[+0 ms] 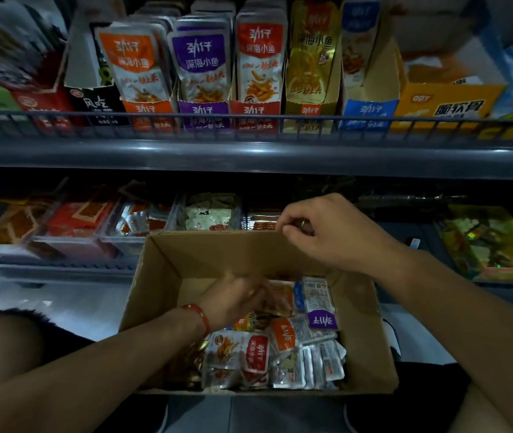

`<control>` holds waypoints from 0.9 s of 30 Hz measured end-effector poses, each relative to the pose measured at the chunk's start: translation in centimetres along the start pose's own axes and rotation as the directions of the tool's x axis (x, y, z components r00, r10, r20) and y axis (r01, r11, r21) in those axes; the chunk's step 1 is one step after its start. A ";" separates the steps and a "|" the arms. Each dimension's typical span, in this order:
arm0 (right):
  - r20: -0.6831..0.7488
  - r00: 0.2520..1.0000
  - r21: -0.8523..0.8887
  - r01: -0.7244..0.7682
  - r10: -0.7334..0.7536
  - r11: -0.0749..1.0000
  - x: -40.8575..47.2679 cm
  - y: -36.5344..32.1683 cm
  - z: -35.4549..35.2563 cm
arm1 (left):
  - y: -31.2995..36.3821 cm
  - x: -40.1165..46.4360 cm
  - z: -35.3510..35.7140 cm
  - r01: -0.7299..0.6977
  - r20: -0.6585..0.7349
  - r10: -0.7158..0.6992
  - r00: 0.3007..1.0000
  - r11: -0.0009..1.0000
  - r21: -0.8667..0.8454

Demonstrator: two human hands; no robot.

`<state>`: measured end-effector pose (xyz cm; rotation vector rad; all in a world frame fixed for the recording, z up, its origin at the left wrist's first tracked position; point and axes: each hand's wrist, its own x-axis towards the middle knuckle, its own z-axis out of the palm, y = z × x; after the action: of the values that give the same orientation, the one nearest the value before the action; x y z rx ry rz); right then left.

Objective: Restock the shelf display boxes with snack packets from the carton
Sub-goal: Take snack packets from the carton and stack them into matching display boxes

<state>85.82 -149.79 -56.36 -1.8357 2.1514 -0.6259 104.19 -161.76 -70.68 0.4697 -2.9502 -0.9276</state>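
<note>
The left hand is down inside the carton, over the far end of the heap, and it is too blurred to say whether its fingers have a packet or are only rummaging; I cannot tell. A red cord bracelet sits on that wrist. The right hand is up at the carton's far rim, fingers curled and pinching the cardboard edge near its far right corner, as if steadying the box.

Around the left hand lie the snack packets, a loose jumble filling the near and right part of the carton floor: purple, orange, red and blue sorts mixed, some face down. The far left corner of the carton floor shows bare cardboard, so I'd judge a fair share has gone out, though plenty is left.

Up on the upper shelf, behind its wire rail, stand the display boxes. The orange box, the purple box and the red box look well packed with upright packets. The gold box has a good stack. The blue box near the right end looks thinner, with empty cardboard wall showing beside its packets. That one, to my eye, most wants filling next.
</note>
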 end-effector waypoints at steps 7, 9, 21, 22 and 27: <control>0.218 0.974 0.077 -0.071 0.053 0.994 0.3 0.4 1.0 | 3.8 0.1 -6.9 0.059 -0.197 -0.195 0.961 0.837 -0.545; 0.150 0.985 0.179 -0.109 0.082 0.978 0.5 0.0 0.9 | 4.6 -0.2 -8.1 0.027 -0.228 -0.232 0.946 0.755 -0.655; 0.036 0.978 0.595 -0.186 0.206 0.782 0.7 -2.1 -1.7 | 6.3 -2.2 -12.8 -0.004 -0.270 -0.246 0.931 0.733 -0.681; 0.022 0.981 0.585 -0.167 0.190 0.794 0.8 -2.6 -1.9 | 6.2 -2.3 -13.1 -0.030 -0.295 -0.215 0.931 0.759 -0.650; -0.156 0.977 0.482 -0.054 0.146 0.875 3.2 -5.0 -4.0 | 5.0 -2.3 -16.4 -0.120 -0.515 -0.239 0.823 0.813 -0.570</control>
<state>87.82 -152.91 -50.25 -1.4368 1.9477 -1.2218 106.70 -166.33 -54.18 0.6634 -1.9874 -1.3428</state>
